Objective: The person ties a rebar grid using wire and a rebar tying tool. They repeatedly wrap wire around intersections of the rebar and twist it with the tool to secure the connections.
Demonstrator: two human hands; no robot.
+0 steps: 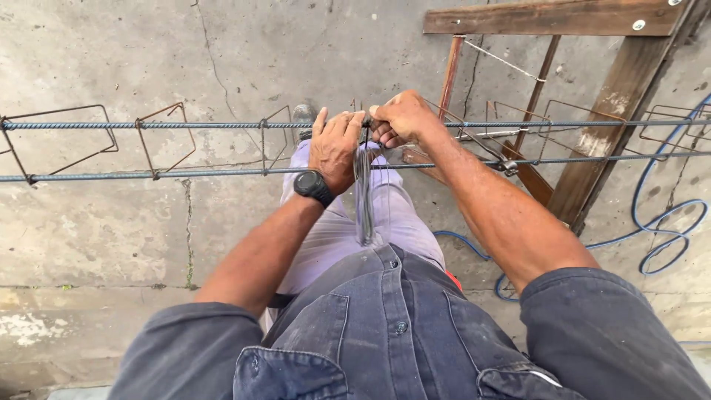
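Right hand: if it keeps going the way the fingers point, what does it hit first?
The right hand points left along the upper rebar. First contact would likely be the left hand, whose fingers sit almost against it at the hanging tie wire bundle. Depth between them is unclear.

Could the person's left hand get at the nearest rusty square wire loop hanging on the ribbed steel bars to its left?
Probably yes: the left hand rests on the upper ribbed steel bar, and the rusty square wire loop sits just beside it with nothing between.

Grey ribbed rebar (pixel 185 125), rust-brown stirrups (pixel 159 141), dark grey tie wire (pixel 364 200), black watch (pixel 314 187), blue hose (pixel 659 222), grey cracked concrete floor (pixel 111 237).
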